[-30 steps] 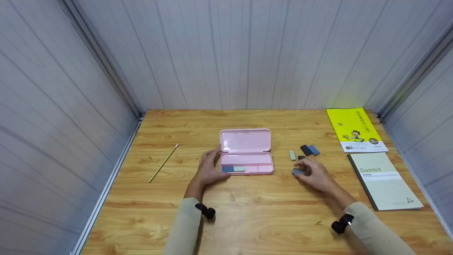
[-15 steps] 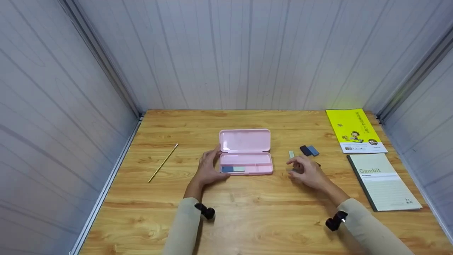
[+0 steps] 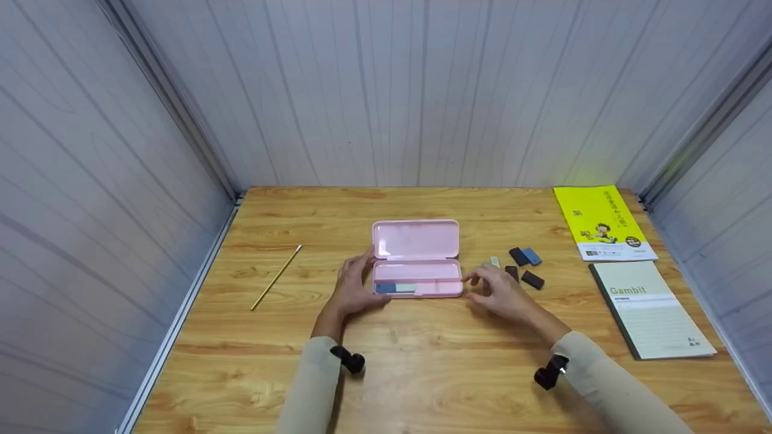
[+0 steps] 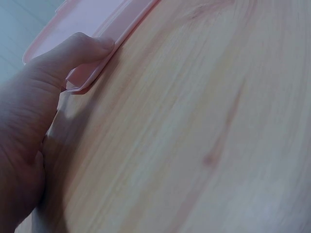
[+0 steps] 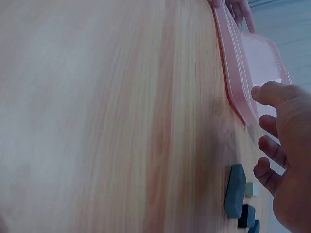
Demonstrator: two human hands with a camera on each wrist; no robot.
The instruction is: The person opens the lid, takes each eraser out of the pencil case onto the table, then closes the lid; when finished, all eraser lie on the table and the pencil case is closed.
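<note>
A pink pencil case [image 3: 416,270] lies open on the table, its lid tilted back. My left hand [image 3: 354,288] grips the case's left end, thumb on the front edge. Inside, a blue eraser [image 3: 386,288] and a pale green eraser [image 3: 406,288] lie side by side in the front compartment. My right hand [image 3: 499,292] is at the case's right end, fingers bent; its thumb and index finger pinch a grey-blue eraser, now hidden by the fingers. In the right wrist view, the thumb [image 5: 269,93] is near the case wall, with the other fingers curled below.
Right of the case lie another pale green eraser [image 3: 494,261], a black one [image 3: 518,257], a blue one [image 3: 532,256] and dark ones [image 3: 532,279]. A yellow booklet [image 3: 603,223] and a Gambit notebook [image 3: 652,310] lie far right. A gold pencil [image 3: 276,277] lies left.
My right hand has moved left from among the loose erasers to the case's right end, taking the grey-blue eraser with it and uncovering dark erasers. The left hand keeps its place.
</note>
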